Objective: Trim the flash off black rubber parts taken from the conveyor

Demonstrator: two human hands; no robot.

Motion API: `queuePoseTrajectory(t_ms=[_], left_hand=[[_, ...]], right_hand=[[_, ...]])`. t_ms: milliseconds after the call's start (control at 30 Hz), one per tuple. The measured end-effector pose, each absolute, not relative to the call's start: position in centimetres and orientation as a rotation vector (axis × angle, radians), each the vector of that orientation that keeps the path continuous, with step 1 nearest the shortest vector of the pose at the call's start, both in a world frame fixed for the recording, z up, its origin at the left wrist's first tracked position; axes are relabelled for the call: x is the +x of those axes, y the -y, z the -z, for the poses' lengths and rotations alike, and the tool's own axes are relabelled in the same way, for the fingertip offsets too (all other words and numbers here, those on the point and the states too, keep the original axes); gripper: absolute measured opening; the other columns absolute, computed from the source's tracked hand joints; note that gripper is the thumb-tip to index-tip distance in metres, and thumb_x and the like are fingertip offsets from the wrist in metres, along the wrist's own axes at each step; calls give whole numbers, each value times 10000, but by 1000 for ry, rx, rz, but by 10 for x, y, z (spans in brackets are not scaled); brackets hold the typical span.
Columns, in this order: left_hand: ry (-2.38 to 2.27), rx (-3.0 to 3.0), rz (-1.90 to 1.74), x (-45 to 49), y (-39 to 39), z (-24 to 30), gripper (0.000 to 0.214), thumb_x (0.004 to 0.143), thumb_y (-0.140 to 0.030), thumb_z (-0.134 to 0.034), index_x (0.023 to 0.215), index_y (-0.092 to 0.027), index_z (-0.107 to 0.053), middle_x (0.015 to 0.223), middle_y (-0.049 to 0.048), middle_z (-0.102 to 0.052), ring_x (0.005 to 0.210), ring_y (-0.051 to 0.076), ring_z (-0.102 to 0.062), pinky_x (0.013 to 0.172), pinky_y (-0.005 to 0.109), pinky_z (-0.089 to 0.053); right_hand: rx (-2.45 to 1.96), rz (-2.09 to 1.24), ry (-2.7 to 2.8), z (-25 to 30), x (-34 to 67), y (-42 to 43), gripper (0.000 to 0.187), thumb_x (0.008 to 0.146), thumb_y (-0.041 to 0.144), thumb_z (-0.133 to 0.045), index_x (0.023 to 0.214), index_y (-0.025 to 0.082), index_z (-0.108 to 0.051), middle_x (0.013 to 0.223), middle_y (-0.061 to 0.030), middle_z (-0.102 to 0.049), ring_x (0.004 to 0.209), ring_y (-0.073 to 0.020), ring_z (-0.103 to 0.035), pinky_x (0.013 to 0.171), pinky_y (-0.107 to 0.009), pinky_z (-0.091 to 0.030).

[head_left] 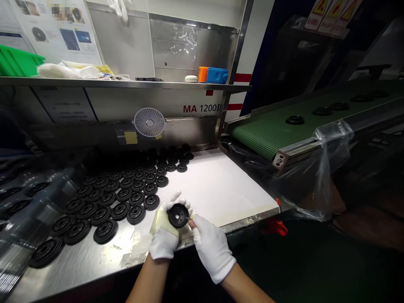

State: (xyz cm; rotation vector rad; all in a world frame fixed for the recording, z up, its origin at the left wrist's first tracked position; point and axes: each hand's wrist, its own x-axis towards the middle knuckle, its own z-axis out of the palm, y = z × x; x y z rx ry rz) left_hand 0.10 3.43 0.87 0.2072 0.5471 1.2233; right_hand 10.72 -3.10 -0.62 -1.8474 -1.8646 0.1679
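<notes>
My left hand (167, 225), in a white glove with a yellowish covering over the palm, is closed around a round black plastic wheel (178, 215). The wheel's hollow side with a small centre hole faces up toward me. At its right rim is my right hand (210, 244), white-gloved with a bare fingertip showing. Its fingers are pinched together, and a thin dark tip sticks out against the rim; what it belongs to is hidden. To the left, rows of similar black wheels (136, 214) lie flat on the steel table (78, 269).
White sheeting (217, 185) covers the table's right part. A green conveyor belt (261, 132) carrying several black wheels runs at the right. Clear plastic bags (63, 185) lie at the left. Above is a shelf (158, 84) with a green bin (19, 61); a small fan (149, 122) sits below it.
</notes>
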Motion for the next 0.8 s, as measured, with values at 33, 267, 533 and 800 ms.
queuePoseTrajectory(t_ms=[33, 267, 533, 800], left_hand=[[-540, 198, -1254, 3, -35, -9, 309, 683, -117, -553, 988, -145, -594, 670, 33, -595, 627, 162, -593, 605, 324, -513], [-503, 191, -1414, 8, -36, -8, 286, 709, -102, -560, 960, -234, -593, 696, -24, -595, 679, 100, -597, 739, 247, -493], [-522, 254, -1260, 4, -34, -4, 329, 670, -130, -557, 996, -137, -594, 674, 34, -594, 633, 154, -590, 644, 327, -509], [-535, 288, -1446, 11, -28, -9, 372, 696, -120, -579, 1052, -228, -573, 772, 2, -622, 719, 117, -606, 763, 275, -498]], right_hand=[[-1862, -173, 1857, 7, 108, 31, 215, 919, 298, -357, 850, 247, -554, 726, 16, -644, 636, -162, -588, 553, -276, -298], [-1835, -210, 1877, 2, 92, 38, 210, 913, 296, -366, 851, 250, -560, 722, 18, -651, 606, -149, -580, 522, -262, -280], [-1880, -151, 1825, 8, 108, 34, 205, 908, 304, -376, 838, 243, -558, 727, 8, -648, 614, -160, -582, 536, -277, -274], [-1831, -207, 1842, 3, 90, 40, 195, 906, 291, -379, 816, 245, -545, 688, 29, -634, 572, -139, -554, 515, -260, -259]])
